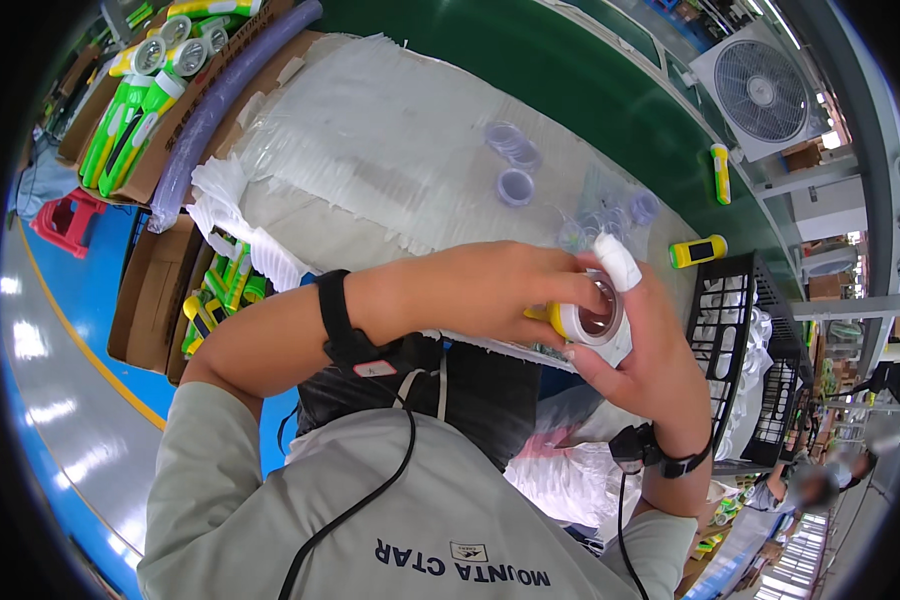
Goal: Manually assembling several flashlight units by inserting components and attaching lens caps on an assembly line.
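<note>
Between my two hands is a yellow-and-white flashlight (568, 322), its round head turned up and toward the right. My left hand (515, 290) reaches across from the left and closes around the yellow body, with fingers at the head's rim. On the other side my right hand (660, 355) curls its fingers and thumb about the white head. A white wrapping (618, 262) covers one of the right hand's fingertips. The fingers hide much of the flashlight's body. Past the hands, clear round lenses (515, 187) lie on the table, some overlapping.
The worktable (370, 110) has a pale, worn covering. A box of green-and-yellow flashlights (130, 125) stands at the far left, with another open carton (155, 300) below. At right are a black crate (722, 330), a lying flashlight (698, 251) and a fan (760, 90).
</note>
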